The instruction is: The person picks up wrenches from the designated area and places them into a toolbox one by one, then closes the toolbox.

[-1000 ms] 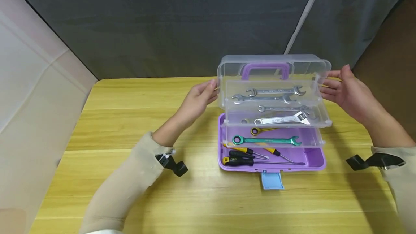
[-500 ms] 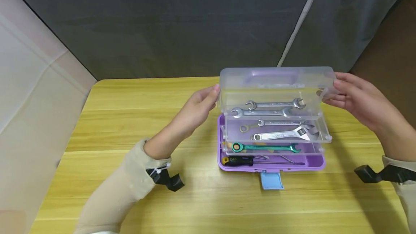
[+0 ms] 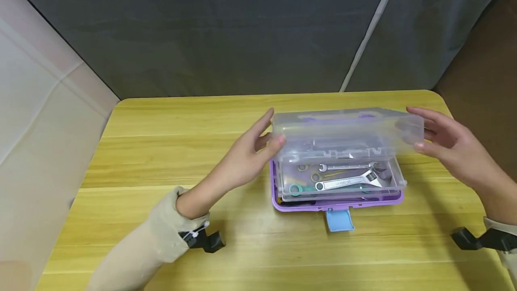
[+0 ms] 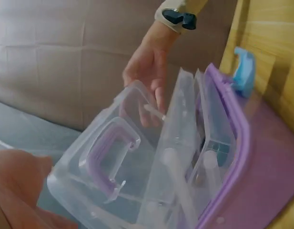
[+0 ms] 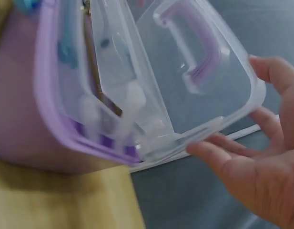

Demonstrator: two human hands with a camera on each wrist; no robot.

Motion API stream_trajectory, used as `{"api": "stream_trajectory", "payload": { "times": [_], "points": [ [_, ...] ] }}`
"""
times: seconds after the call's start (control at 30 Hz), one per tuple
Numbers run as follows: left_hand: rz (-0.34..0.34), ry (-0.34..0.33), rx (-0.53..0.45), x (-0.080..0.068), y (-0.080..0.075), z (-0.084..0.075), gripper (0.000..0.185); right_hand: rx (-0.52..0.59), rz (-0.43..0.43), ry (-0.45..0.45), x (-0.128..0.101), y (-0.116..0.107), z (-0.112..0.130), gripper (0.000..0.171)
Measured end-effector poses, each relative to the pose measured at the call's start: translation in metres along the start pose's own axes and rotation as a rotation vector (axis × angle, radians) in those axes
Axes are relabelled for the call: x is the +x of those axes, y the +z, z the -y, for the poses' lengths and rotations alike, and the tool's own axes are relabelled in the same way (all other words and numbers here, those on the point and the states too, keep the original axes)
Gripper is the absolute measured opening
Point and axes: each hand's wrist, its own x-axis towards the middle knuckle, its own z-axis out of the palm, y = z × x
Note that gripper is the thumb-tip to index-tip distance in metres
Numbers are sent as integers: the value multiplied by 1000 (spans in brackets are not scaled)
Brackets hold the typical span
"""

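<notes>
The left hand point(image 3: 250, 156) and right hand point(image 3: 448, 147) hold the clear lid point(image 3: 347, 131) by its two ends, fingers mostly straight, above the purple toolbox point(image 3: 337, 203) and its wrenches point(image 3: 347, 183). The toolbox sits mid-right on the yellow wooden table point(image 3: 161, 156), with bare wood to its left and front and a grey curtain point(image 3: 202, 26) behind.

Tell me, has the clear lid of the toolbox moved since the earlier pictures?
Yes. The clear lid has swung down and forward toward the purple base, judged against the table's far edge.
</notes>
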Motion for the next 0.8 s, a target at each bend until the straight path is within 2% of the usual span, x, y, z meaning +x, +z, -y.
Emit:
{"api": "stream_trajectory", "payload": {
  "times": [0.07, 0.17, 0.23, 0.43, 0.5, 0.7, 0.8],
  "points": [
    [4, 36, 37, -6, 3, 2, 73, 9, 36, -38, -4, 2, -5, 68],
    [23, 87, 80, -13, 9, 6, 69, 101, 88, -112, -11, 2, -15, 69],
    [29, 113, 93, -16, 12, 10, 66, 122, 98, -137, -16, 2, -20, 70],
    [27, 153, 55, -20, 19, 19, 70, 49, 30, -152, -27, 8, -28, 70],
    [27, 164, 48, -21, 21, 23, 71, 56, 33, -168, -30, 10, -31, 69],
    [22, 199, 45, -25, 25, 38, 73, 5, 35, -124, -37, 14, -37, 72],
    [15, 230, 77, -27, 27, 45, 73, 23, 65, -161, -39, 17, -43, 73]
  ]
}}
